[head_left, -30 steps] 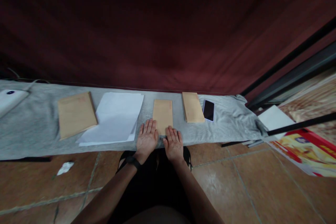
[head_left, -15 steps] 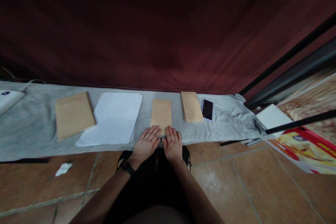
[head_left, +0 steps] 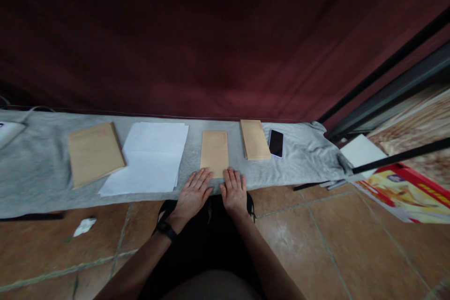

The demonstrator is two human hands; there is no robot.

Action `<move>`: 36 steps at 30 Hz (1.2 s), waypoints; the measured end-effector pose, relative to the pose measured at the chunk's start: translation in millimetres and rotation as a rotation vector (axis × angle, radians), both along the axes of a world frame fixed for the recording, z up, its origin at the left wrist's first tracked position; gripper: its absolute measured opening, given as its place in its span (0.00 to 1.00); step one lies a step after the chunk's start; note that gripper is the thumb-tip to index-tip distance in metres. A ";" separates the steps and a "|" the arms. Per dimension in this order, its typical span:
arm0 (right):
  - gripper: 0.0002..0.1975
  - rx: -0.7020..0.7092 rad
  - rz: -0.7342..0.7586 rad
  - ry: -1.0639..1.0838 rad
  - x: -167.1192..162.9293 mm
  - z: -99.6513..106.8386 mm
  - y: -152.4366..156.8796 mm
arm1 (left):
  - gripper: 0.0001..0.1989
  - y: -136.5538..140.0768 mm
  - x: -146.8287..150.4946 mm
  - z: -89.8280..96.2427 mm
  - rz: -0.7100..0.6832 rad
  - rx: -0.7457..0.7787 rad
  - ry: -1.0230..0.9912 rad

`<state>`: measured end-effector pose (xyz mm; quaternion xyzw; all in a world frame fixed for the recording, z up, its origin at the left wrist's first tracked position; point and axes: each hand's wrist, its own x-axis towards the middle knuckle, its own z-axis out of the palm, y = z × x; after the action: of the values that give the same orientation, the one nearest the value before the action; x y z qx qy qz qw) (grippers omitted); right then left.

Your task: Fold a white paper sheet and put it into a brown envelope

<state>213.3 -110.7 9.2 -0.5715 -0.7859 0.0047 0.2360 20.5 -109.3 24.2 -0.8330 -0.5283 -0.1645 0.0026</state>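
A brown paper envelope lies flat on the grey cloth in front of me, its short side toward me. My left hand rests palm down with fingers stretched out, the tips at the envelope's near left corner. Flat as well, my right hand has its fingertips at the near right corner. A small gap parts the two thumbs. Left of the envelope are white paper sheets, and beyond them a larger brown envelope stack overlaps their edge. Another pile of brown envelopes sits to the right.
A smartphone lies right of the envelope pile on the narrow cloth-covered table. A white device with a cable is at the far left. Dark red curtain hangs behind. A colourful box stands right, near black metal bars.
Both hands have moved slightly apart, the right one shifting toward the envelope's right edge. The whole view has shifted a little; the envelopes and sheets lie as before.
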 end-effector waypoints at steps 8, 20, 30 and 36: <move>0.28 -0.026 -0.020 -0.047 -4.9 14.9 1.2 | 0.26 1.6 0.5 0.5 0.005 -0.003 0.022; 0.27 -0.125 0.102 -0.013 -21.1 10.7 0.6 | 0.26 3.0 -2.5 -3.7 -0.039 0.070 0.012; 0.28 -0.048 0.053 -0.007 -8.1 4.9 -4.1 | 0.29 -1.9 0.6 -9.4 0.010 0.117 0.004; 0.27 -0.023 0.030 0.006 -2.2 3.6 -6.0 | 0.31 -11.8 1.1 -10.0 0.084 0.140 -0.020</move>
<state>211.2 -116.7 12.9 -0.5623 -0.7936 0.0189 0.2315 21.6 -121.1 14.3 -0.8062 -0.5499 -0.2089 0.0624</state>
